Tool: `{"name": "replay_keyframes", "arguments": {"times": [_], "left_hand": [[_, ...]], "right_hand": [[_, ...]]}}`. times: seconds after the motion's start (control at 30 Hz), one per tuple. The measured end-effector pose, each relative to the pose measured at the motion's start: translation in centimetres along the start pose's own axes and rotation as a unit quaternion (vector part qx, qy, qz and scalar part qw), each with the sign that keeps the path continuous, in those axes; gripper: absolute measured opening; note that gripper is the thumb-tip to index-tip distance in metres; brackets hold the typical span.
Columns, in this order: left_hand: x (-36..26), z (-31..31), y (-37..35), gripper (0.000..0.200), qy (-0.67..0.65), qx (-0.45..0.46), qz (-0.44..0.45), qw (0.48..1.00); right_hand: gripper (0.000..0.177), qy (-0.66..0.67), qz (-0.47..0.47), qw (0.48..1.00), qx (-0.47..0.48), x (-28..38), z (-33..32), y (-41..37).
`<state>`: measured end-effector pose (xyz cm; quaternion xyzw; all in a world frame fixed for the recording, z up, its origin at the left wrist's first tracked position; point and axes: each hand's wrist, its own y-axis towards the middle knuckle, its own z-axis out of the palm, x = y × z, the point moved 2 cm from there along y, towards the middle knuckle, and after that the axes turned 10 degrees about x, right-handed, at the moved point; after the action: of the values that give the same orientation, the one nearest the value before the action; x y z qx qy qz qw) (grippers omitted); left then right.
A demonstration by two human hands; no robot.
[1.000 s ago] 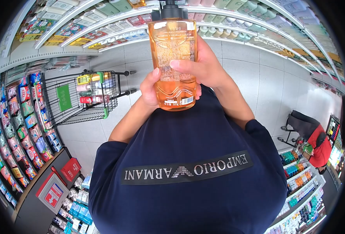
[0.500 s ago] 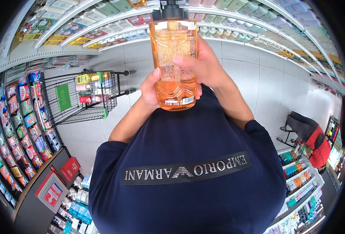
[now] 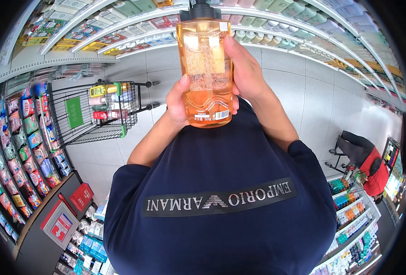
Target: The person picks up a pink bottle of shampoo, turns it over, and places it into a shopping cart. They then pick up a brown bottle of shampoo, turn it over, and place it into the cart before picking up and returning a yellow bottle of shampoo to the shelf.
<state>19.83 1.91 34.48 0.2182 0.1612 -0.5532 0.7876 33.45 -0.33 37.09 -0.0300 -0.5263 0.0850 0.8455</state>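
Observation:
An amber pump bottle (image 3: 206,98) with a black pump top (image 3: 202,11) stands upright before my chest, its printed back label and barcode facing me. My left hand (image 3: 179,101) is wrapped round its lower part, thumb on the front left edge and fingertips showing at the right side. Against the upper right side rests my right hand (image 3: 248,71), its thumb along the bottle's edge and its other fingers hidden behind. Both hands are closed on the bottle.
A shopping cart (image 3: 93,112) with several products stands to the left. Shelves of bottles (image 3: 258,23) run across the front. Packaged goods fill a rack (image 3: 28,151) at far left. A person in red (image 3: 373,172) is beside a cart at far right.
My right thumb has moved off the front label to the bottle's right edge. The bottle has risen slightly in view. The person in red has shifted a little.

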Motion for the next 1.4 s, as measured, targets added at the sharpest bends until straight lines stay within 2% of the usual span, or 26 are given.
{"name": "replay_keyframes", "arguments": {"times": [0.3,0.37,0.7,0.77,0.9,1.07,1.2,1.27,1.4], "left_hand": [[0.3,0.0,-0.2,0.082,-0.069,-0.012,0.002,0.998],[0.2,-0.1,-0.2,0.083,-0.062,-0.008,0.001,0.998],[0.1,-0.1,0.1,0.083,-0.065,-0.009,-0.004,0.998],[0.1,-0.1,0.2,0.083,-0.080,-0.011,-0.003,0.997],[0.0,0.0,0.1,0.083,-0.082,-0.030,-0.008,0.996],[-0.6,0.1,-0.2,0.072,-0.015,0.002,-0.035,0.999],[-0.5,0.0,-0.1,0.068,-0.007,-0.004,-0.016,1.000],[-0.4,-0.4,-0.2,0.066,0.023,-0.028,0.003,0.999],[-0.3,-0.3,-0.2,0.063,0.010,-0.015,-0.003,1.000]], "right_hand": [[0.052,0.007,-0.015,0.999,-0.032,-0.2,0.4,0.2],[0.051,0.031,-0.007,0.999,0.029,-0.4,-0.1,0.2],[0.050,0.052,-0.002,0.999,0.006,-0.4,-0.3,0.4],[0.049,0.063,-0.003,0.997,0.036,-0.7,-0.7,0.3],[0.047,0.054,-0.012,0.998,0.035,-0.6,-0.7,0.5],[0.043,0.086,-0.031,0.995,0.044,-1.3,-1.6,0.8],[0.043,0.085,-0.056,0.994,0.046,-0.6,-1.5,0.8],[0.046,0.072,-0.103,0.992,-0.028,-0.5,-1.4,1.0],[0.054,0.042,-0.103,0.994,-0.011,-0.7,-2.3,0.7]]}}
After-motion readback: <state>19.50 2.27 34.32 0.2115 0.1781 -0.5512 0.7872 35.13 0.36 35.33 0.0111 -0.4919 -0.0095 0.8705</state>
